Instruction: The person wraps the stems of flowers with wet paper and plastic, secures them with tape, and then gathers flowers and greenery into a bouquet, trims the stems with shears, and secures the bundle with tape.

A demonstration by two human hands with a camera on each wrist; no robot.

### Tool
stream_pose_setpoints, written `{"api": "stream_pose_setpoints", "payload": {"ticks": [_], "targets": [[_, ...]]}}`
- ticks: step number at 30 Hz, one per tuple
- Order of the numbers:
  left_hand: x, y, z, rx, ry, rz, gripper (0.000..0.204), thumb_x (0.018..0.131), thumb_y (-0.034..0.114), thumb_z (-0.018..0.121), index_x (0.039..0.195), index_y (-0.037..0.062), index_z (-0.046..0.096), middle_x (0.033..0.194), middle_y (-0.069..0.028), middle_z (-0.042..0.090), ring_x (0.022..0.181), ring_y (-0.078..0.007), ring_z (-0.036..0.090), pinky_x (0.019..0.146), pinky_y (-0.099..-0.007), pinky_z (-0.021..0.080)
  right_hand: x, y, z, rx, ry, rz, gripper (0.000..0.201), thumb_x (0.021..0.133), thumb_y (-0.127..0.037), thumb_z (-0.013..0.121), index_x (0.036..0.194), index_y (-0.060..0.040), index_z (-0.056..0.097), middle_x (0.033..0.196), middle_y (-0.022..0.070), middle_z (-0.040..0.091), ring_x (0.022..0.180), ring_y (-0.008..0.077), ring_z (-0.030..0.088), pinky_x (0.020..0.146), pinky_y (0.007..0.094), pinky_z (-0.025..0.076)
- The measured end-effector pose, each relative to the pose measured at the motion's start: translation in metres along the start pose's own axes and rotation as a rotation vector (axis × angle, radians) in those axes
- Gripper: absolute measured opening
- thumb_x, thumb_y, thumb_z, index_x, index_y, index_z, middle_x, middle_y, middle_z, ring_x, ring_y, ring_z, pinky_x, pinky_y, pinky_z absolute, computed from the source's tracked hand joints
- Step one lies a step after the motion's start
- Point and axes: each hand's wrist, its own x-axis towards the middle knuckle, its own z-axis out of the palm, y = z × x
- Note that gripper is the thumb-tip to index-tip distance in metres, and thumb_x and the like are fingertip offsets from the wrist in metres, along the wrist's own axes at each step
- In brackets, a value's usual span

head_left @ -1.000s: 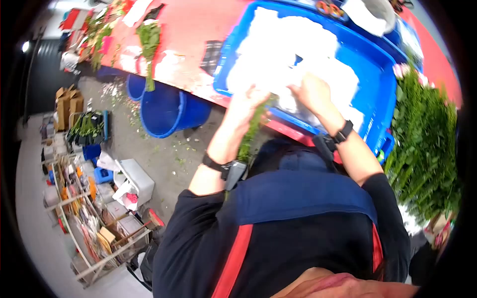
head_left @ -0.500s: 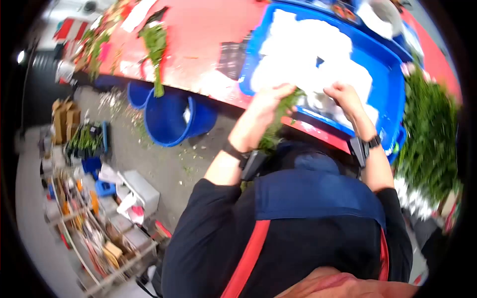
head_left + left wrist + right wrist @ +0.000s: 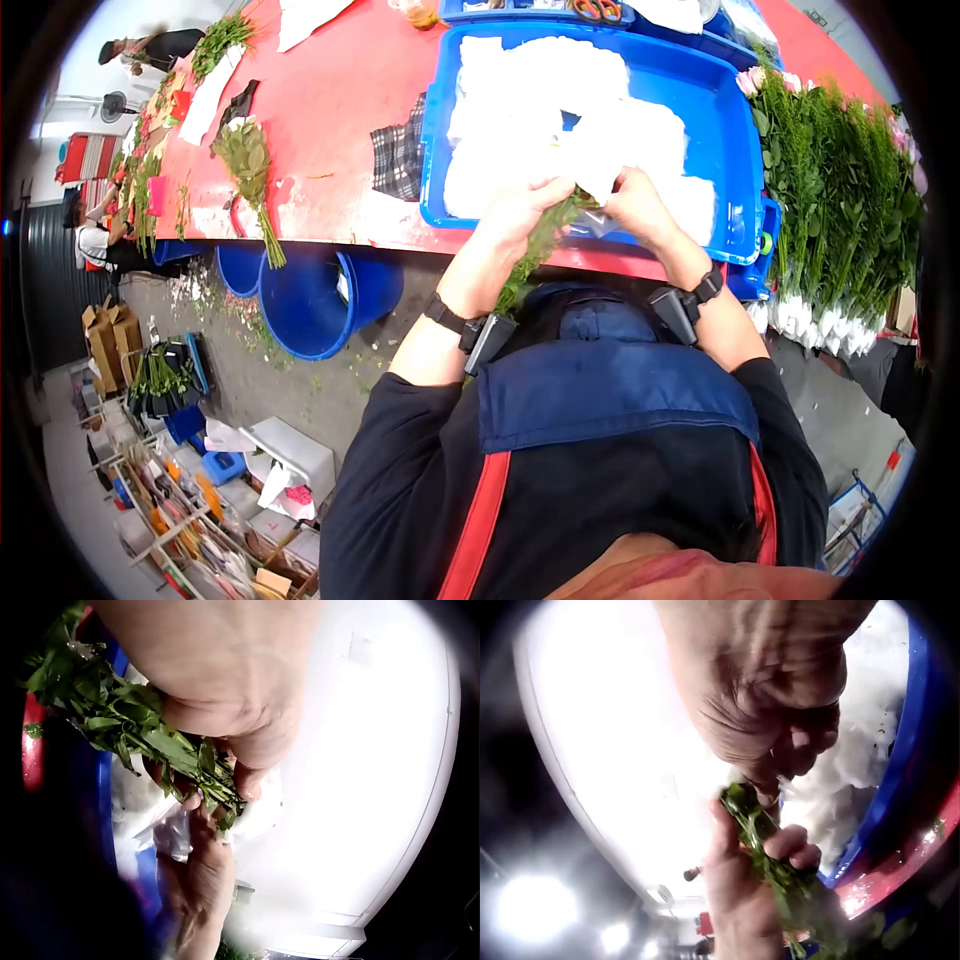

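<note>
My left hand (image 3: 508,218) grips a bunch of leafy green stems (image 3: 142,727), its cut ends pointing away from me and its leaves trailing back towards my body. Close beside those ends, my right hand (image 3: 645,212) pinches a piece of white wadding (image 3: 598,178) between thumb and curled fingers. In the right wrist view the right fingertips (image 3: 765,791) are right at the stem ends. Both hands are over the near edge of a blue tray (image 3: 722,120), which holds a heap of soft white wadding (image 3: 545,85).
Bunches of pink flowers (image 3: 835,190) with white-wrapped ends lie right of the tray. A plaid cloth (image 3: 397,160) and another leafy bunch (image 3: 243,165) are on the red table (image 3: 325,115). Blue buckets (image 3: 310,310) stand below its edge. Orange-handled scissors (image 3: 598,8) lie behind the tray.
My right hand has come from over the wadding heap to the stem ends, now with a white piece pinched. My left hand keeps its grip on the stems. The head view has shifted.
</note>
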Motion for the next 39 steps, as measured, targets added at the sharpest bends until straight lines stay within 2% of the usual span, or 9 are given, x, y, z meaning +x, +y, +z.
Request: {"api": "stream_pose_setpoints", "payload": {"ticks": [5, 9, 14, 17, 19, 25, 33, 35, 39], "targets": [[-0.009, 0.008, 0.0, 0.05, 0.115, 0.031, 0.022, 0.088, 0.021, 0.068, 0.095, 0.0, 0.066, 0.075, -0.0051, 0.066, 0.057, -0.0127, 0.059, 0.05, -0.0252, 0.046, -0.003, -0.016, -0.046, 0.333, -0.005, 0.259, 0.012, 0.084, -0.014, 0.071, 0.086, -0.0056, 0.063, 0.068, -0.0043, 0.056, 0.054, 0.0046, 0.046, 0.049, 0.0199, 0.036], [-0.011, -0.012, 0.007, 0.384, 0.211, 0.295, 0.025, 0.083, 0.013, 0.073, 0.101, -0.0038, 0.069, 0.085, -0.0048, 0.067, 0.074, -0.0114, 0.061, 0.065, -0.0239, 0.048, 0.002, -0.051, -0.031, 0.427, -0.043, 0.196, 0.012, 0.084, -0.016, 0.071, 0.088, -0.0075, 0.064, 0.067, -0.0059, 0.054, 0.053, 0.0027, 0.043, 0.048, 0.0181, 0.032], [-0.017, -0.013, 0.007, 0.937, 0.503, 0.766, 0.029, 0.077, 0.019, 0.075, 0.1, 0.0011, 0.069, 0.095, -0.0167, 0.07, 0.086, -0.0261, 0.068, 0.074, -0.0336, 0.052, -0.015, -0.075, 0.001, -0.176, -0.057, -0.361, 0.009, 0.081, -0.004, 0.067, 0.088, 0.0015, 0.069, 0.08, 0.0057, 0.068, 0.074, 0.0155, 0.064, 0.07, 0.0274, 0.05], [-0.023, 0.004, 0.006, 0.854, 0.488, 0.51, 0.031, 0.078, 0.023, 0.076, 0.093, -0.0031, 0.068, 0.1, -0.0222, 0.067, 0.083, -0.0285, 0.068, 0.077, -0.0342, 0.052, -0.034, -0.066, 0.034, -0.46, -0.159, -0.68, 0.008, 0.081, -0.006, 0.067, 0.085, -0.0002, 0.065, 0.075, 0.0114, 0.064, 0.071, 0.0162, 0.063, 0.065, 0.03, 0.049], [-0.025, 0.012, -0.001, 0.729, 0.446, 0.446, 0.037, 0.083, 0.022, 0.073, 0.105, -0.0041, 0.059, 0.096, -0.019, 0.065, 0.074, -0.0228, 0.065, 0.062, -0.0333, 0.052, -0.046, -0.062, 0.047, -0.453, -0.056, -0.614, 0.008, 0.082, -0.007, 0.067, 0.082, -0.0006, 0.063, 0.074, 0.0124, 0.061, 0.067, 0.0168, 0.061, 0.061, 0.0309, 0.048], [-0.036, 0.032, -0.017, -0.073, 0.098, 0.28, 0.031, 0.09, 0.019, 0.066, 0.111, 0.0013, 0.05, 0.093, -0.0108, 0.062, 0.063, -0.0152, 0.059, 0.046, -0.0258, 0.045, -0.033, -0.013, 0.071, 0.211, -0.341, 0.037, 0.023, 0.087, -0.013, 0.068, 0.104, -0.002, 0.058, 0.084, 0.0024, 0.063, 0.072, 0.0097, 0.058, 0.062, 0.025, 0.048], [-0.047, 0.009, -0.031, 0.124, 0.301, 0.157, 0.027, 0.094, 0.023, 0.058, 0.107, -0.0012, 0.057, 0.092, -0.0068, 0.064, 0.078, -0.0151, 0.061, 0.065, -0.0292, 0.051, -0.048, -0.005, 0.105, -0.026, -0.523, 0.048, 0.035, 0.097, -0.028, 0.055, 0.117, -0.0001, 0.06, 0.097, 0.0043, 0.066, 0.089, 0.009, 0.056, 0.081, 0.0281, 0.047], [-0.056, -0.004, -0.033, 0.125, 0.171, 0.17, 0.023, 0.092, 0.015, 0.058, 0.105, -0.0043, 0.057, 0.095, -0.0082, 0.064, 0.082, -0.0148, 0.062, 0.072, -0.0274, 0.051, -0.048, 0.016, 0.109, 0.105, -0.507, -0.013, 0.035, 0.097, -0.03, 0.056, 0.115, -0.0001, 0.061, 0.098, 0.0055, 0.066, 0.087, 0.0099, 0.056, 0.082, 0.0293, 0.047], [-0.064, -0.017, -0.021, 0.26, 0.062, 0.245, 0.018, 0.089, 0.009, 0.062, 0.101, -0.0041, 0.059, 0.087, -0.0089, 0.066, 0.076, -0.013, 0.063, 0.065, -0.0278, 0.053, -0.055, 0.038, 0.098, -0.365, -0.494, -0.213, 0.04, 0.092, -0.035, 0.062, 0.108, 0.0014, 0.064, 0.098, 0.0068, 0.067, 0.081, 0.0125, 0.06, 0.073, 0.0306, 0.048]]}}
